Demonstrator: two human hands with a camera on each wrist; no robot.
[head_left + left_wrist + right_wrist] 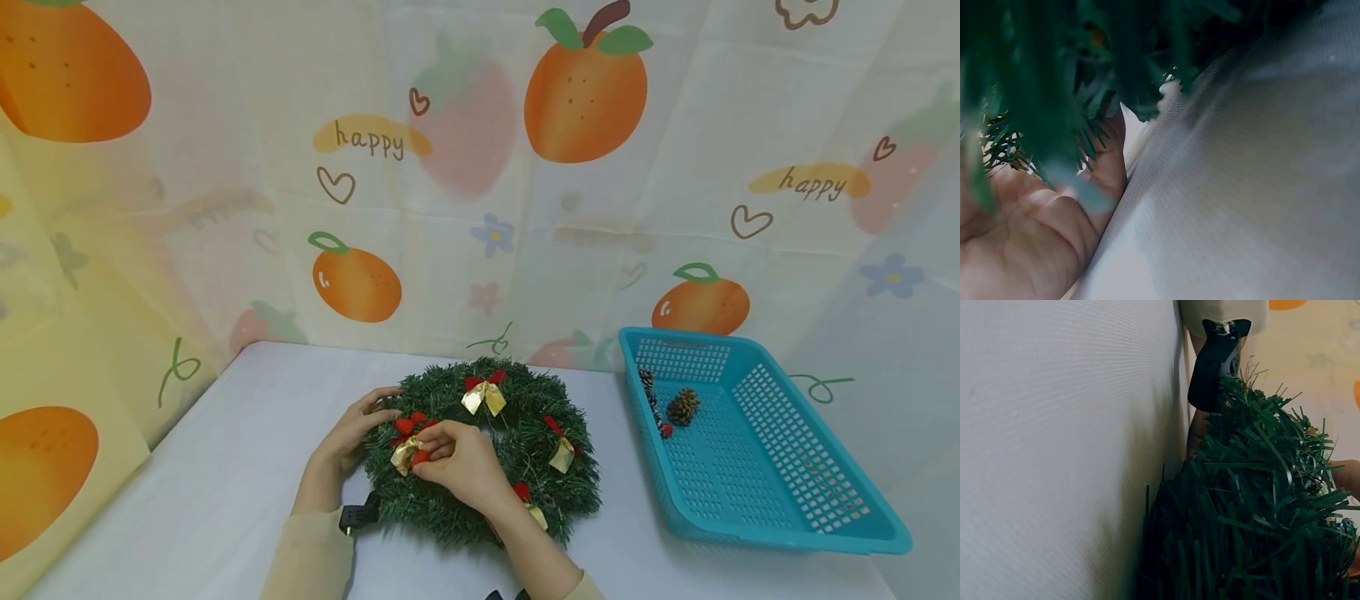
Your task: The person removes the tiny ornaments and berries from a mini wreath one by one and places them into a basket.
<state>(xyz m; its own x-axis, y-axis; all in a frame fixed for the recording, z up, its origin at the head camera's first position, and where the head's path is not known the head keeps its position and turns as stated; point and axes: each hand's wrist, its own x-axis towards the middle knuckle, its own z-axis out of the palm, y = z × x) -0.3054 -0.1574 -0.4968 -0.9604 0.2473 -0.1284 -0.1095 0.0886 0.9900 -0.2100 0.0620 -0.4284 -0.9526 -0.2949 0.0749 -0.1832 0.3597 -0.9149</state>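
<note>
A green artificial wreath (547,400) lies on the white table. Several red-and-gold ribbon bows are spaced around it, among them a bow (484,394) at its top. My left hand (358,429) grips the wreath's left edge. In the left wrist view, the palm (1029,244) is against the needles, which partly hide its fingers. My right hand (465,462) reaches across the wreath and pinches the left gold bow (405,455) beside small red balls (404,427). Its fingertips partly cover that bow. Wreath needles (1254,506) fill much of the right wrist view.
A blue plastic basket (810,450) stands on the right side of the table. Inside, by its left wall, are a pine cone (683,406) and a few small dark and red decorations (651,402). A fruit-printed curtain (480,250) hangs behind the table.
</note>
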